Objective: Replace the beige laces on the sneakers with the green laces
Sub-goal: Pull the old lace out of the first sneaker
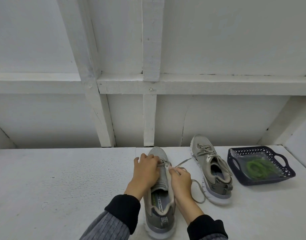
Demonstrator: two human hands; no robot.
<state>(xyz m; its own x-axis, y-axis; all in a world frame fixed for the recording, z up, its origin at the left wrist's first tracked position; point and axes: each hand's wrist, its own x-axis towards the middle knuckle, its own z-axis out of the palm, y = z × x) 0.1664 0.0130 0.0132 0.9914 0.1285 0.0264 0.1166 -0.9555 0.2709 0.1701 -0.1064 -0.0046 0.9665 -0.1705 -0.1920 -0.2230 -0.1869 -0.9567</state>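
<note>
Near the back edge of the white table [62,179], roughly mid-width, the near sneaker [159,193] is being worked on, toe pointed at the wall. The left hand [146,168] is curled over the eyelet rows, fingertips pinching the beige lace [181,164] where it crosses; the right hand [180,179] is closed on the same lace just beside the tongue. The loose tail is trailed off to the right in a floppy loop. Flat woven lace, so it's probably soft, light and a bit grabby in the eyelets; best pulled close to each hole. The mesh upper looks squishy, the foam sole light.

Further right, the second sneaker [211,168] is left fully laced. At the right edge, the green laces [257,168] are coiled in a dark perforated plastic basket [235,167], seemingly bagged in clear film, so likely slippery.
</note>
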